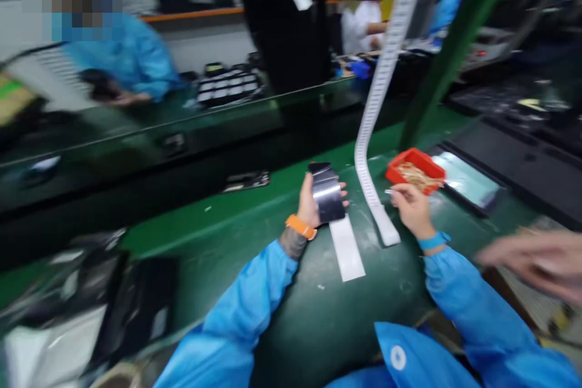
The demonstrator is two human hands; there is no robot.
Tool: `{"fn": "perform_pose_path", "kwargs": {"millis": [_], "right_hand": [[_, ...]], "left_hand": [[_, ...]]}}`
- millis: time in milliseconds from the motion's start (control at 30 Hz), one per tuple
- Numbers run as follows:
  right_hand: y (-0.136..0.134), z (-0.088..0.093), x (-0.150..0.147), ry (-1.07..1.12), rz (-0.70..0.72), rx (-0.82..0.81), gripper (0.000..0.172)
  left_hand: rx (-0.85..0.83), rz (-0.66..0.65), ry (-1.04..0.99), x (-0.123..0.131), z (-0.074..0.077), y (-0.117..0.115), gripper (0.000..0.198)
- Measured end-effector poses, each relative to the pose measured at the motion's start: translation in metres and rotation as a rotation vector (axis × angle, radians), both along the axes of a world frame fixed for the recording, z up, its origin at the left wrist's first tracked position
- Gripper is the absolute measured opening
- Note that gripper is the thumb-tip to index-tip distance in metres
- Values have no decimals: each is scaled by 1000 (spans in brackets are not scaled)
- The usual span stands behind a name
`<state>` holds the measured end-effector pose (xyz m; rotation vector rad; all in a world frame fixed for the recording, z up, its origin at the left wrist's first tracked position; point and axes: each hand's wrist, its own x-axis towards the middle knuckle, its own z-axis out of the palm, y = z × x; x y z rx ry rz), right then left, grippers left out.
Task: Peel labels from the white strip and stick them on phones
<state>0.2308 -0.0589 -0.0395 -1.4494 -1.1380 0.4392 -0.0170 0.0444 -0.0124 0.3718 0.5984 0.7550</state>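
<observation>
My left hand [308, 203], with an orange band at the wrist, is wrapped round a glossy black phone-sized panel [328, 194] that reflects light. My right hand [413, 209] has a blue wrist strap and its fingers pinch a small whitish piece [388, 192], too small to name. Between the two hands a long strip of printed white labels [379, 82] hangs down, its lower end lying on the green table [291, 315]. Below the panel lies a blank white paper strip [348, 251]. Just beyond my right hand sits a red tray [393, 171] of small tan pieces.
A co-worker's blurred hand [541, 260] reaches in from the right. Beside the red tray lies a flat glass-like panel [473, 180]. A green post [448, 66] rises behind. Dark parts [150, 297] lie at left. Across the partition a person in blue [131, 54] works.
</observation>
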Motion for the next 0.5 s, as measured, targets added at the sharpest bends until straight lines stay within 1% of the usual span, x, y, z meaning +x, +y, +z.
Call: {"fn": "perform_pose_path", "kwargs": {"millis": [67,133,200,267,367,433,500], "right_hand": [[12,-4,-5,46,49,18,25],[16,-2,-11,80,78,20,23],[14,7,-21,121,106,7,21],[10,21,-38,161,170,-27,19],[11,38,-74,170,383,-125,17],[13,42,-99,180,517,-189,17],[14,41,-116,184,576,-231,18]], "left_hand": [[11,-16,-83,-3,-5,6,78],[45,-15,-151,-4,-8,9,81],[76,-19,-203,-4,-9,7,82],[92,-32,-233,-3,-8,4,82],[108,-41,-240,-1,-3,1,79],[122,-25,-226,1,1,-2,79],[146,0,-213,4,4,-4,79]]}}
